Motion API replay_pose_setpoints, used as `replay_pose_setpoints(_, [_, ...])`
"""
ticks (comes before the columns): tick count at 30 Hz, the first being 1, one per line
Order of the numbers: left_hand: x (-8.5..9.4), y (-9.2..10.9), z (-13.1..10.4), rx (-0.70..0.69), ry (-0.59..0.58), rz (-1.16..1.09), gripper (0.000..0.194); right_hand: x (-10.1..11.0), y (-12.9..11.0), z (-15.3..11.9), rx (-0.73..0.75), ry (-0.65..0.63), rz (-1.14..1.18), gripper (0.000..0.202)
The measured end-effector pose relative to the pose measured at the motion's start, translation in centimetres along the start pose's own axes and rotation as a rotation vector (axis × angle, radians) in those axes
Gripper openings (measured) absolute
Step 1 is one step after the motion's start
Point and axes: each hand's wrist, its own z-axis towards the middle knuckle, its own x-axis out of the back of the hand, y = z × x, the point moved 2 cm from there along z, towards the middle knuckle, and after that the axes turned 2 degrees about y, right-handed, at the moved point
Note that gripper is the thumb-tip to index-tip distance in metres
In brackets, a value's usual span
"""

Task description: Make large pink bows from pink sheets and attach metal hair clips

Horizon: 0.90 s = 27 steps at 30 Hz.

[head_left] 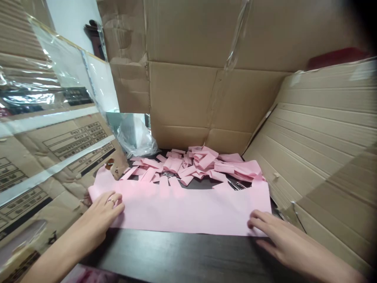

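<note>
A long pink sheet lies across the dark table, its left and right ends curling up. On its left end rests my left hand, fingers bent and a ring on one of them; whether they pinch the sheet is not clear. My right hand is at the sheet's lower right corner, its fingertips at the edge and the thumb below; a grip cannot be made out. Behind the sheet is a heap of small folded pink strips. Metal tools lie at the right of the heap, partly covered.
The dark table shows in front of the sheet. Cardboard walls stand at the back, the right and the left. A clear plastic bag sits at the back left.
</note>
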Motion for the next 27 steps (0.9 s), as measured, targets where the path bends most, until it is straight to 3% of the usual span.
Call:
replay_pose_setpoints(1, [0.7, 0.8, 0.2, 0.009, 0.015, -0.023, 0.062, 0.6, -1.4, 1.2, 0.028, -0.069, 0.116, 0.017])
replay_pose_setpoints(4, [2.8, 4.7, 2.3, 0.019, 0.017, -0.142, 0.056, 1.1, -5.2, 5.4, 0.117, -0.078, 0.369, 0.016])
replay_pose_setpoints(6, [3.7, 8.5, 4.8, -0.117, -0.030, -0.353, 0.045, 0.1, -6.9, 7.9, 0.179, -0.064, 0.463, 0.013])
replay_pose_setpoints(8, [3.6, 12.1, 7.3, -0.246, -0.090, -0.608, 0.030, -1.5, -7.8, 9.3, 0.229, -0.055, 0.504, 0.017])
replay_pose_setpoints(11, [1.9, 15.0, 10.0, -0.288, -0.105, -0.692, 0.011, -3.5, -8.0, 9.6, 0.227, -0.029, 0.539, 0.025])
replay_pose_setpoints(16, [-0.5, 15.2, 11.4, -0.306, -0.142, -0.673, 0.027, -4.5, -6.9, 8.7, 0.159, -0.029, 0.626, 0.037])
replay_pose_setpoints(27, [-0.9, 15.1, 11.1, -0.273, -0.143, -0.773, 0.027, -4.4, -6.7, 8.1, 0.143, -0.021, 0.657, 0.034])
